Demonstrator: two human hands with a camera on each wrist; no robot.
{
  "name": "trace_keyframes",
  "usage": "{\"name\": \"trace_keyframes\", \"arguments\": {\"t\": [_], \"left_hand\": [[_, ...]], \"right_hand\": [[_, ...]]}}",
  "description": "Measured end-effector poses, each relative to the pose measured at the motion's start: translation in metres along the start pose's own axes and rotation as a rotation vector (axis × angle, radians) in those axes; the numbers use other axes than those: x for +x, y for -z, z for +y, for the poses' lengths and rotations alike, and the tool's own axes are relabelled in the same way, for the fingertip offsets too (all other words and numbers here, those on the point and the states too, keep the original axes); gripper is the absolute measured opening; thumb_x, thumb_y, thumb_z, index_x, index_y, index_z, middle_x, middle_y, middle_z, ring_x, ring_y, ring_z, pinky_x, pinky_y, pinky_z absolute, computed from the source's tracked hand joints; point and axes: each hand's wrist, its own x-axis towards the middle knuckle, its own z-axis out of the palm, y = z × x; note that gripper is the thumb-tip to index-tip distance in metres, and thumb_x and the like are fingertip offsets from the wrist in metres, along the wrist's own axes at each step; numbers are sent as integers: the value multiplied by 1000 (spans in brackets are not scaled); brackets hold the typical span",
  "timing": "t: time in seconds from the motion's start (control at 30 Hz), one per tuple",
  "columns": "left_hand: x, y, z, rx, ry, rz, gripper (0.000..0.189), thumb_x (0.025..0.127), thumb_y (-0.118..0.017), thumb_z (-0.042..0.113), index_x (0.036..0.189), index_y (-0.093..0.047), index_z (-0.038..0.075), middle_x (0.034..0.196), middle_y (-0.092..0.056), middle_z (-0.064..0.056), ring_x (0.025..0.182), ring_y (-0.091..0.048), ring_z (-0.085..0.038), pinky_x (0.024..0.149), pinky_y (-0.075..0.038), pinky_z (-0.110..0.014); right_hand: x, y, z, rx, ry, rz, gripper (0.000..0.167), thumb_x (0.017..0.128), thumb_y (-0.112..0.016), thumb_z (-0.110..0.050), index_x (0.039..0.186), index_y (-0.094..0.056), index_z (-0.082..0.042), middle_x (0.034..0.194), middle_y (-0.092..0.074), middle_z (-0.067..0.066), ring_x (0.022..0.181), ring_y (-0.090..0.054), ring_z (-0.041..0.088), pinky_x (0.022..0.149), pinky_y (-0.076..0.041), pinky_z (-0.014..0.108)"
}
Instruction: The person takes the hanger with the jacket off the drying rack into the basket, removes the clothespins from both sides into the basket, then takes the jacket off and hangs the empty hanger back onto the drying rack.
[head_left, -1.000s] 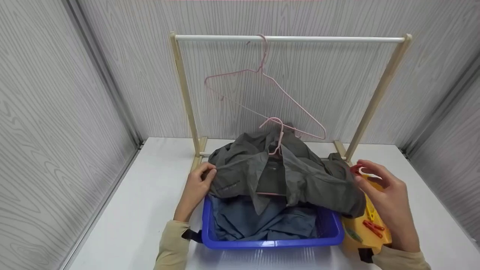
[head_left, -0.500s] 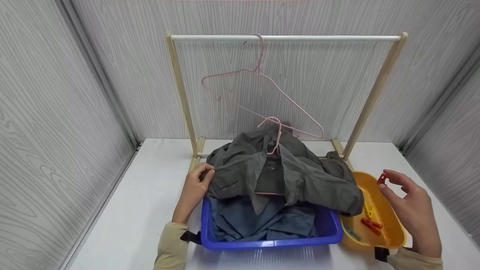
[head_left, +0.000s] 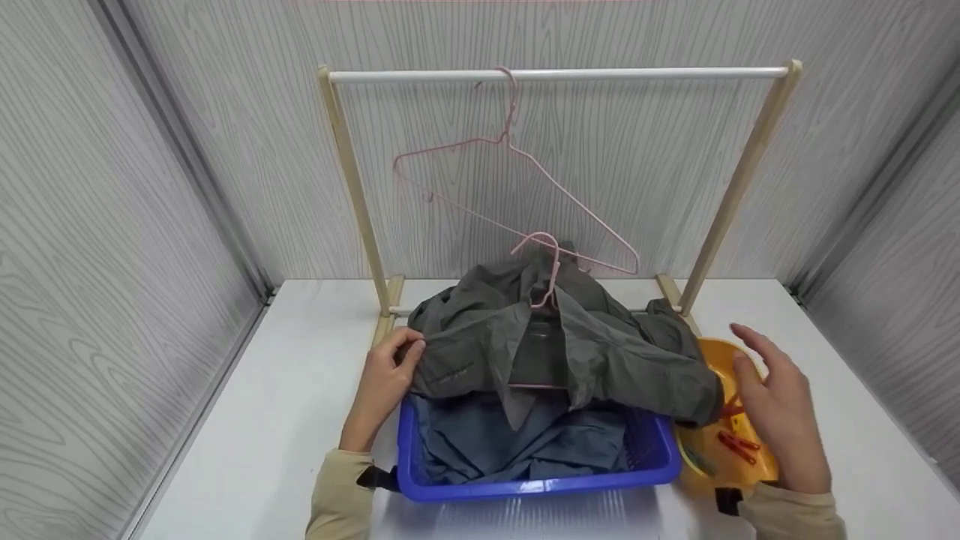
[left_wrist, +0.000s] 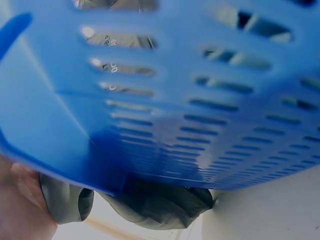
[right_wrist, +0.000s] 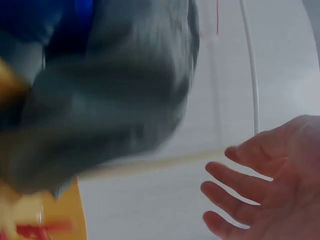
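Note:
A dark grey jacket (head_left: 630, 352) lies spread over the blue basket, a pink hanger (head_left: 553, 277) inside it with its hook sticking up at the collar. With thumb and fingertips my left hand (head_left: 386, 375) pinches the jacket's left side. My right hand (head_left: 780, 405) is empty, fingers apart and relaxed, above the yellow basket (head_left: 716, 346) beside the jacket's right end. Inside that basket lie red clothespins (head_left: 739, 444) and a green one (head_left: 699, 461), partly hidden by the jacket and hand. The right wrist view shows the bare fingers (right_wrist: 235, 200) near the sleeve (right_wrist: 120, 100).
The blue basket (head_left: 540, 489) holds a blue-grey cloth (head_left: 525, 442) under the jacket. Behind stands a wooden rack with a white rail (head_left: 637, 73), where another pink hanger (head_left: 577, 199) hangs. Its lower bar overlaps the jacket's hanger hook. Patterned walls (head_left: 150, 225) surround the white table (head_left: 270, 390).
My right hand carried a red clothespin away from the jacket, then came back left over the yellow basket and let it go there. My left hand keeps its pinch on the jacket.

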Motion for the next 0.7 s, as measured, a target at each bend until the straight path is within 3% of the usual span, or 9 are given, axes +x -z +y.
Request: {"name": "trace_keyframes", "arguments": {"t": [0.13,0.27,0.3,0.43,0.6,0.7], "left_hand": [[-1,-1,9,14,-7,1,11,100,-60,13,99,-66,4,96,-64,-3,91,-59,-18,82,-45,-34],[0,-4,7,45,7,4,11,100,-59,15,97,-65,6,93,-62,-2,87,-58,-18,80,-45,-36],[1,-6,0,55,7,13,12,100,-59,18,96,-65,8,93,-61,0,86,-58,-16,79,-45,-36],[2,-10,-4,66,38,63,15,99,-61,22,93,-65,9,90,-61,0,82,-57,-17,76,-45,-35],[-1,-11,-13,89,95,114,16,98,-64,24,94,-68,8,92,-65,-2,84,-60,-19,77,-46,-37],[-1,-7,-17,117,119,126,17,96,-66,26,93,-69,9,92,-66,-2,85,-61,-20,78,-46,-38]], "right_hand": [[3,-14,-8,-26,44,-221,51,105,-47,-36,143,-47,-2,141,-46,27,130,-41,46,102,-33,63],[5,-17,-4,-69,-28,-373,66,102,-48,-47,149,-37,-3,146,-38,32,129,-41,48,98,-39,60],[5,-17,-3,-72,-54,-388,71,101,-48,-50,151,-32,-3,147,-35,33,129,-40,49,98,-39,60],[8,-21,5,-61,-103,-420,78,99,-50,-53,151,-27,-1,146,-35,34,127,-42,50,96,-41,59],[8,-29,12,18,-63,-445,51,102,-53,-38,132,-45,2,121,-55,23,104,-56,33,83,-49,42],[8,-32,15,142,-73,-498,39,103,-53,-30,121,-48,4,108,-54,18,95,-56,28,73,-52,37]]}}
